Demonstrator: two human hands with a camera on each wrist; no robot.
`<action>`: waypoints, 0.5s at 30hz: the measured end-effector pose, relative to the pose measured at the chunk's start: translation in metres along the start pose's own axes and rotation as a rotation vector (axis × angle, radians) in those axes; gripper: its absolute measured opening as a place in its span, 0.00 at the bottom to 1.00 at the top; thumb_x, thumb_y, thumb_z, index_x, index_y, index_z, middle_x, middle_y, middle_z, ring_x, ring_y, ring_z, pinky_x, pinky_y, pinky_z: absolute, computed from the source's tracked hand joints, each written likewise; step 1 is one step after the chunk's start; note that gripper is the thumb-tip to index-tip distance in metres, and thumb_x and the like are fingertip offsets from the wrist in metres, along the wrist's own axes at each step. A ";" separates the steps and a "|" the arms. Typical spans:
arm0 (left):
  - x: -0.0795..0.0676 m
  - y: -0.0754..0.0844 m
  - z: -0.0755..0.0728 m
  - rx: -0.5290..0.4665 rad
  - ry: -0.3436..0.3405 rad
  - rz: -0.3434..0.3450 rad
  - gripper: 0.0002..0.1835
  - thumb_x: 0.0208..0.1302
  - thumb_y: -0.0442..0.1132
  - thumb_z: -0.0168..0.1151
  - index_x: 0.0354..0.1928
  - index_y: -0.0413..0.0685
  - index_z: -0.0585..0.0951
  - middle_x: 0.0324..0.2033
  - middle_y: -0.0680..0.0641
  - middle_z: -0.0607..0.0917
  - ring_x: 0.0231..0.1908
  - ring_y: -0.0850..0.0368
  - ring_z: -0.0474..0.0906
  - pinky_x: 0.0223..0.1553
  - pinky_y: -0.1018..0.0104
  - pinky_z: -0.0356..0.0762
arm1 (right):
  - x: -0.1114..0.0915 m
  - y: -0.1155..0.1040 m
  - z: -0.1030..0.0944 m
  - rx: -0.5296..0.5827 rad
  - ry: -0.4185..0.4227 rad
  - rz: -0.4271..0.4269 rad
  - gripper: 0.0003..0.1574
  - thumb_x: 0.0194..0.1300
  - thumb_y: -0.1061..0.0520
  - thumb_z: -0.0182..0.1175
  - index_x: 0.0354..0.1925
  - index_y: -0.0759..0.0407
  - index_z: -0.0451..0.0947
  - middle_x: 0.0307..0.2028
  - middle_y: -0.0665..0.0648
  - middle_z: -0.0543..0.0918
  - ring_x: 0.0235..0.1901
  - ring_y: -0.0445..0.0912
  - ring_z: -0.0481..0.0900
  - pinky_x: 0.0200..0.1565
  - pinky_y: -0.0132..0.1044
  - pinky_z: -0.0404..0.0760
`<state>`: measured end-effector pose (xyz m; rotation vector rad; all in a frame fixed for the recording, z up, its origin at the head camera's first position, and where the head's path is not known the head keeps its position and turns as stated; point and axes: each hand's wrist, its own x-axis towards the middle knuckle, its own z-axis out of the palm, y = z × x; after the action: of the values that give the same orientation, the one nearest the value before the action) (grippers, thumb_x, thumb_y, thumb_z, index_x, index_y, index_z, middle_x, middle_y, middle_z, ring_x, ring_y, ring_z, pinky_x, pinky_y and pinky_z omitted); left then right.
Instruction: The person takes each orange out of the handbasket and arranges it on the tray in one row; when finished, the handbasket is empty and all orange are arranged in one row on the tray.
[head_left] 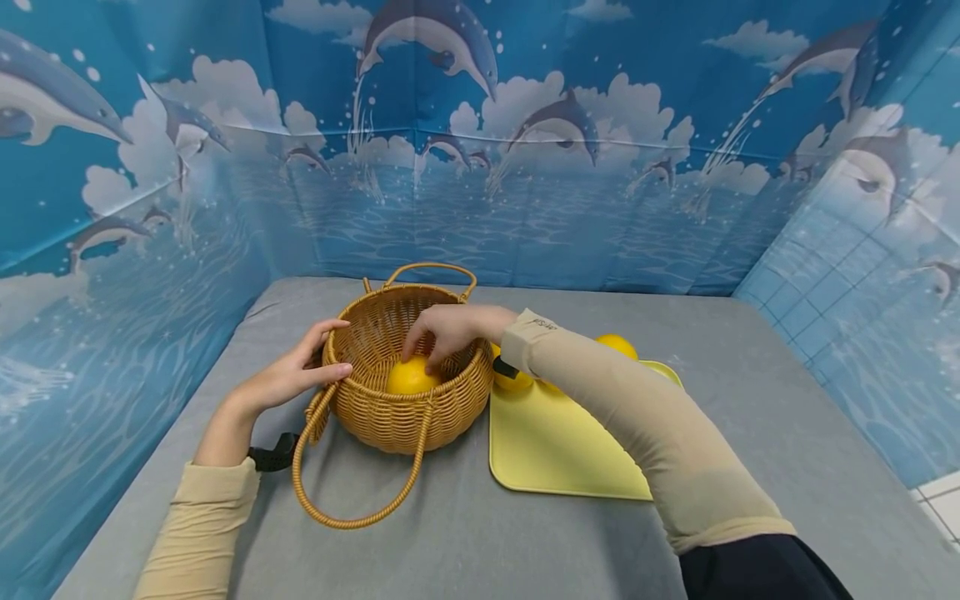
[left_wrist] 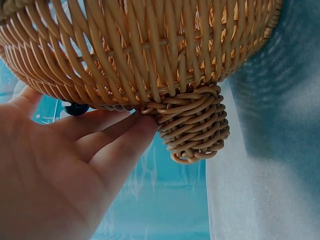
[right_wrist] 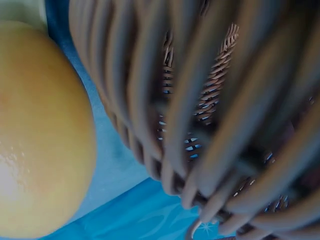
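A round wicker basket (head_left: 408,421) stands at the middle left of the surface in the head view. My left hand (head_left: 288,375) rests on its left rim, thumb and fingers spread with the tips over the edge. The left wrist view shows these fingers (left_wrist: 117,152) fairly straight against the rim, beside a woven lug (left_wrist: 195,127). Inside the basket, my right hand (head_left: 450,333) grips a round yellow fruit (head_left: 412,379) from above with its fingertips. Just outside the basket's right side lies another yellow fruit (head_left: 512,382), large in the right wrist view.
A pale yellow tray (head_left: 562,450) lies right of the basket, partly under my right forearm. A further yellow fruit (head_left: 618,343) shows behind the sleeve. One basket handle (head_left: 360,521) droops toward the front; the other handle (head_left: 431,266) stands at the back. Dolphin-printed curtains (head_left: 525,208) surround the grey surface.
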<state>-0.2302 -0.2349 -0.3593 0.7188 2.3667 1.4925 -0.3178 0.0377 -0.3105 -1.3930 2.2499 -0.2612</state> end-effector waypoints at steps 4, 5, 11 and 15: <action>0.000 0.000 0.000 0.000 0.000 -0.004 0.35 0.69 0.42 0.54 0.70 0.50 0.48 0.64 0.30 0.56 0.61 0.34 0.58 0.53 0.44 0.64 | 0.000 0.000 0.000 0.012 0.014 -0.053 0.19 0.62 0.63 0.61 0.52 0.53 0.80 0.54 0.50 0.78 0.51 0.43 0.75 0.49 0.31 0.72; 0.000 0.000 0.000 -0.001 0.001 -0.005 0.35 0.69 0.42 0.54 0.70 0.50 0.48 0.64 0.30 0.57 0.61 0.34 0.58 0.53 0.44 0.64 | 0.001 0.000 0.000 0.012 0.021 -0.065 0.18 0.63 0.65 0.59 0.52 0.54 0.80 0.53 0.50 0.78 0.51 0.44 0.75 0.49 0.31 0.73; 0.000 0.001 0.000 0.004 0.004 -0.019 0.35 0.68 0.43 0.54 0.70 0.51 0.48 0.65 0.31 0.56 0.62 0.35 0.58 0.54 0.44 0.64 | 0.002 0.000 0.002 -0.001 0.048 -0.035 0.22 0.64 0.70 0.53 0.51 0.52 0.79 0.52 0.49 0.78 0.50 0.43 0.76 0.48 0.30 0.72; 0.000 0.001 0.000 0.006 0.006 -0.021 0.35 0.68 0.44 0.55 0.70 0.51 0.48 0.65 0.31 0.55 0.62 0.35 0.57 0.54 0.43 0.63 | 0.003 0.000 0.003 -0.005 0.030 0.019 0.21 0.63 0.63 0.57 0.53 0.49 0.77 0.52 0.48 0.77 0.50 0.42 0.74 0.48 0.31 0.72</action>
<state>-0.2300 -0.2347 -0.3587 0.6904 2.3760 1.4821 -0.3174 0.0355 -0.3144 -1.3786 2.2879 -0.2723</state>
